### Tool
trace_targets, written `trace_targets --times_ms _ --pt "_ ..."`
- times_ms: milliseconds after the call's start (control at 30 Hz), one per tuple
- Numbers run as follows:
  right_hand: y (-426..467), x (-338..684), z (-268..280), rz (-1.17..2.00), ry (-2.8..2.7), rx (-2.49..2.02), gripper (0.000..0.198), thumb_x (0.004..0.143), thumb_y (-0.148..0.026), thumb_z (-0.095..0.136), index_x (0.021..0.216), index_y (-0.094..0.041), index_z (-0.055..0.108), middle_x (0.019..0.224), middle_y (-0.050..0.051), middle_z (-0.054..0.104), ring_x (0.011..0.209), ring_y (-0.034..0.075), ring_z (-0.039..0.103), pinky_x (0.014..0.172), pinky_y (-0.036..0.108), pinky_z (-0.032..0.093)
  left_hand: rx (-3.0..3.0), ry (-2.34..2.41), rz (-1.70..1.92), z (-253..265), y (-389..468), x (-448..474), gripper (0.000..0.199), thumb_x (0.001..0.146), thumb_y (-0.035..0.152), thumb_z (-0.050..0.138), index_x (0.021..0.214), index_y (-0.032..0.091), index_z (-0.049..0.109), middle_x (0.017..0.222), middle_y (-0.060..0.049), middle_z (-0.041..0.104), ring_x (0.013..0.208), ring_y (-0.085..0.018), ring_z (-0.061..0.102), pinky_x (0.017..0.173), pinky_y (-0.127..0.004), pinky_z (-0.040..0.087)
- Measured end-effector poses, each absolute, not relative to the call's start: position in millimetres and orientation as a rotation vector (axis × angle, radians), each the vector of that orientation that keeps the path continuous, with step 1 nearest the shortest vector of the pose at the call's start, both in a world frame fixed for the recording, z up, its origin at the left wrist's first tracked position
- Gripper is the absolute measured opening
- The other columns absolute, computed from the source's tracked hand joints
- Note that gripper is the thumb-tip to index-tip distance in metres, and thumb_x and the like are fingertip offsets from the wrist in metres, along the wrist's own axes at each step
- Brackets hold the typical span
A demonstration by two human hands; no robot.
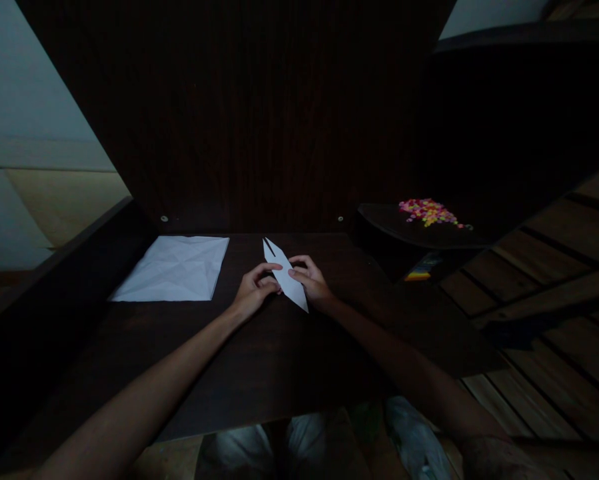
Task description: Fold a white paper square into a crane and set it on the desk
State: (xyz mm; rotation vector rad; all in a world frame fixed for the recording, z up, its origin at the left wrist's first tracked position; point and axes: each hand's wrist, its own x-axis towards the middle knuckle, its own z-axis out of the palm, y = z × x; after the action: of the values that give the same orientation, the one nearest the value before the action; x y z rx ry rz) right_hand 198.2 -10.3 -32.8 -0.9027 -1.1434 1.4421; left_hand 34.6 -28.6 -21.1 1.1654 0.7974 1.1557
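Observation:
A white folded paper (290, 285) is held above the dark desk between both my hands. It is long and narrow, pointed at the near end, with a slit splitting the far end into two tips. My left hand (256, 285) grips its left edge, with the index finger on top and the thumb low beside it. On the other side, my right hand (312, 280) pinches it, thumb on the upper face and fingers behind. Left of my hands, white paper sheets (179, 270) with crease lines lie flat on the desk.
A pile of small colourful pieces (429, 212) sits on a curved shelf (379, 217) at the right. The dark desk (219, 373) has a raised side panel (54, 267) on the left and a tall back panel (239, 120). Wooden slats (554, 267) show at far right.

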Motion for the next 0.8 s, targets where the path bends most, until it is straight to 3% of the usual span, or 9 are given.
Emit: trace_targets --times_ms 333,600,800 --pt "-12.5 200.1 -30.0 1.440 -1.154 -0.899 0.019 0.066 -0.034 0.063 0.078 -0.020 0.061 0.072 0.000 0.059 0.067 0.016 0.054 0.058 0.025 0.041 0.998 0.691 1.157 -23.4 -24.8 34.9 0.033 0.059 0.014 0.064 0.093 0.015 0.066 0.077 -0.002 0.065 0.066 -0.015 0.060 0.063 -0.026 0.047" --pt "-17.3 202.1 -24.2 1.542 -1.166 -0.900 0.021 0.061 -0.031 0.060 0.080 -0.020 0.064 0.063 -0.002 0.053 0.053 0.012 0.045 0.043 0.020 0.034 0.974 0.776 1.183 -21.7 -24.7 35.1 0.030 0.057 0.013 0.068 0.087 0.016 0.068 0.079 -0.001 0.065 0.074 -0.015 0.059 0.069 -0.025 0.045" --pt "-17.1 204.1 -26.3 1.567 -1.212 -0.879 0.024 0.061 -0.029 0.060 0.083 -0.020 0.062 0.067 -0.002 0.060 0.051 0.011 0.048 0.039 0.019 0.035 0.922 0.701 1.148 -20.8 -23.3 33.5 0.036 0.051 0.010 0.055 0.083 0.015 0.068 0.075 -0.002 0.065 0.068 -0.016 0.057 0.068 -0.028 0.046"
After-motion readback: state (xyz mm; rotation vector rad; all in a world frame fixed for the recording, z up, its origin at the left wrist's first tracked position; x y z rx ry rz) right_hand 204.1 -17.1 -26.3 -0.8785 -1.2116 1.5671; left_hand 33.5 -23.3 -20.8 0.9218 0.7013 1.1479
